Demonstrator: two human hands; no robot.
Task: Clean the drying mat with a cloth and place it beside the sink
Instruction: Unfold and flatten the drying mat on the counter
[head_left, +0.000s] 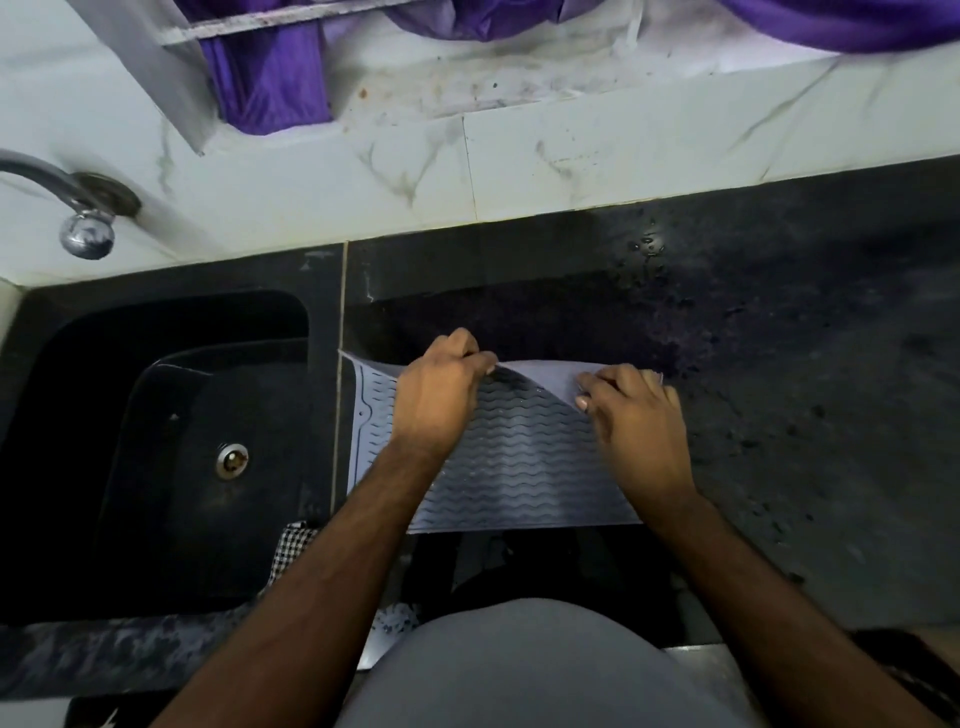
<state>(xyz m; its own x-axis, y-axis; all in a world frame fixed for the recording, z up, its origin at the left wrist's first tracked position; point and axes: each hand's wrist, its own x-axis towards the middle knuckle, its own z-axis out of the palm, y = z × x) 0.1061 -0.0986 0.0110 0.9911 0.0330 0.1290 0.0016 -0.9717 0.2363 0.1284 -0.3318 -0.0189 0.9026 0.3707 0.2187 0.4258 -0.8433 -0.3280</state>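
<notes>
Just right of the sink (156, 415), on the dark surface (779, 364), lies the grey ribbed drying mat (519, 457). The left hand (436, 395) and right hand (639, 415) each pinch its far edge with curled fingers, and this edge is lifted and folded toward the person. The step seems to be laying out the mat; next, the far edge should be spread flat. A checkered cloth (296, 545) lies at the sink's near corner.

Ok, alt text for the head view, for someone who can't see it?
Both hands, left hand and right hand, pinch the far edge of a grey ridged drying mat on a dark counter, folding it toward the person. A black sink lies to its left.
</notes>
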